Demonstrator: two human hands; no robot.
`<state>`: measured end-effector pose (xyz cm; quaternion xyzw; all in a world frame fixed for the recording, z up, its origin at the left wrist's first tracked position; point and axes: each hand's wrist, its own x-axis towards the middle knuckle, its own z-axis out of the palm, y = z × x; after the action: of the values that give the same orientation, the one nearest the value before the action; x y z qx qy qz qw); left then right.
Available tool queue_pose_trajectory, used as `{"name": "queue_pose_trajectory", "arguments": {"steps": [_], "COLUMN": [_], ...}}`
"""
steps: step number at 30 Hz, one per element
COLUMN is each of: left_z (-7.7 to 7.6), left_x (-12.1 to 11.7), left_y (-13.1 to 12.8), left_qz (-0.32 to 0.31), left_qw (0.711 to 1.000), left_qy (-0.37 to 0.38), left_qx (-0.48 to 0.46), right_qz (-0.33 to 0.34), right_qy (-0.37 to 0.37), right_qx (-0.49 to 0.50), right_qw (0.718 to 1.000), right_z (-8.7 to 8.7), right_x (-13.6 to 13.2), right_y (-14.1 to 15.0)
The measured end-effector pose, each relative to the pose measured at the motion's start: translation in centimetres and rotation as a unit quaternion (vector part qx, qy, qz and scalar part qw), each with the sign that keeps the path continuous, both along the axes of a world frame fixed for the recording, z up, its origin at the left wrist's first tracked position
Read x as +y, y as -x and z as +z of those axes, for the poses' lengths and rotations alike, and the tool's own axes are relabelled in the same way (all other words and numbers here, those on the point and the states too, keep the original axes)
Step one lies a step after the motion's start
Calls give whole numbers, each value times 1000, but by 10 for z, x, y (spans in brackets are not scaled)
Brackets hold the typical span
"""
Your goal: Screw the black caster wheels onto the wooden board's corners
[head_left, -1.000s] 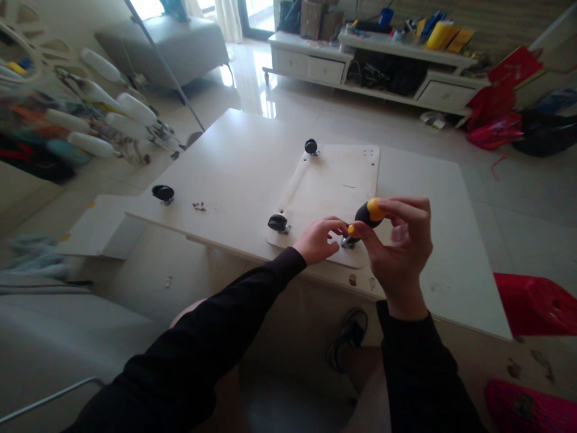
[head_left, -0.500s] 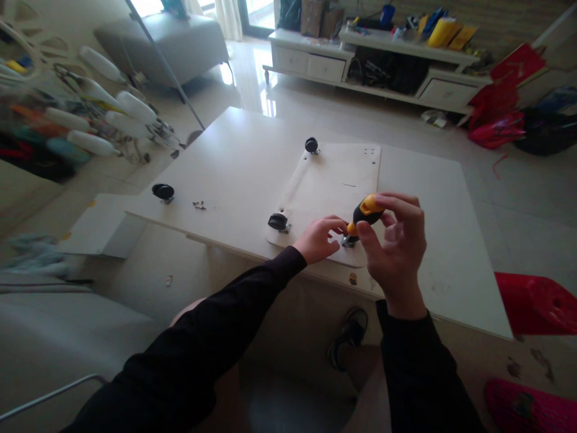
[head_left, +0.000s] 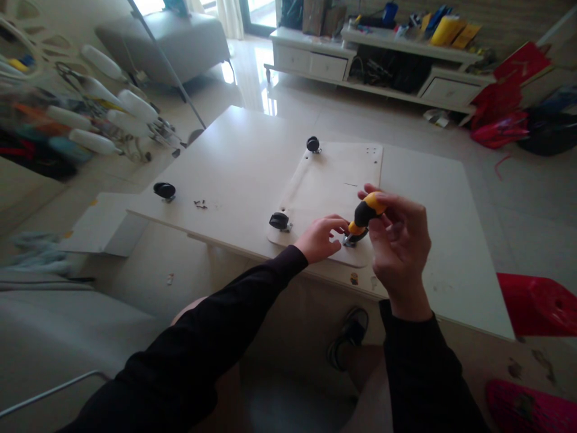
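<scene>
— The grip of the right hand (head_left: 403, 240) is closed round a yellow-and-black-handled screwdriver (head_left: 366, 211).

— And the left hand (head_left: 321, 239)?

— Fingers half curled beside the black plastic-looking caster (head_left: 362, 236) at the pale, round-cornered flat board's (head_left: 333, 186) near right corner. Steadying it, I'd guess; I can't tell whether they pinch anything.

— Why's the screwdriver tilted?

— Probably so its handle clears the wheel; the shaft slants towards the silvery metal bracket (head_left: 348, 242).

— Anything in the way?

— The hands partly hide that corner. Black casters stand at the board's near left (head_left: 279, 221) and far left (head_left: 312, 144) corners. Well left of the board, a separate black caster (head_left: 164, 190) and small dark screw-like pieces (head_left: 201, 205) sit on the white surface (head_left: 238, 162).
</scene>
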<state>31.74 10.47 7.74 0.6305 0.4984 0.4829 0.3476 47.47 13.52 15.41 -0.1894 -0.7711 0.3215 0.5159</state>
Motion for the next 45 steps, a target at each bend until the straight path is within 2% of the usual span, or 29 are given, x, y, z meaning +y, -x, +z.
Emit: {"name": "queue_pose_trajectory", "arguments": {"steps": [4, 6, 11, 13, 18, 24, 31, 33, 38, 45], "left_z": [-1, -2, -1, -1, -2, 0, -2, -2, -2, -7], "left_x": [1, 0, 0, 0, 0, 0, 0, -1, 0, 0], "left_y": [0, 1, 1, 1, 1, 1, 1, 1, 1, 1], "left_qz": [-2, -2, -3, -3, 0, -7, 1, -3, 2, 4], "left_qw": [1000, 1000, 1000, 1000, 1000, 1000, 1000, 1000, 1000, 1000], "left_qy": [-7, -9, -7, -4, -5, -6, 0, 1, -3, -9], "left_qx": [0, -1, -1, 0, 3, 2, 12, 13, 16, 14], "right_qz": [-71, -92, -18, -19, -94, -10, -77, -68, -6, -80], "right_qy": [-79, -96, 4, -4, -82, 15, -71, -64, 7, -80], "right_qx": [-5, -7, -6, -5, -10, -8, -18, -19, -26, -24], "right_qw": [994, 991, 1000, 1000, 992, 1000, 994, 995, 1000, 993], "right_z": [1, 1, -1, -2, -1, -2, 2, 3, 1, 2], "right_x": [3, 4, 0, 0, 5, -1, 4, 3, -2, 7], "right_y": [0, -1, -1, -1, -1, -1, 2, 2, 4, 6]}}
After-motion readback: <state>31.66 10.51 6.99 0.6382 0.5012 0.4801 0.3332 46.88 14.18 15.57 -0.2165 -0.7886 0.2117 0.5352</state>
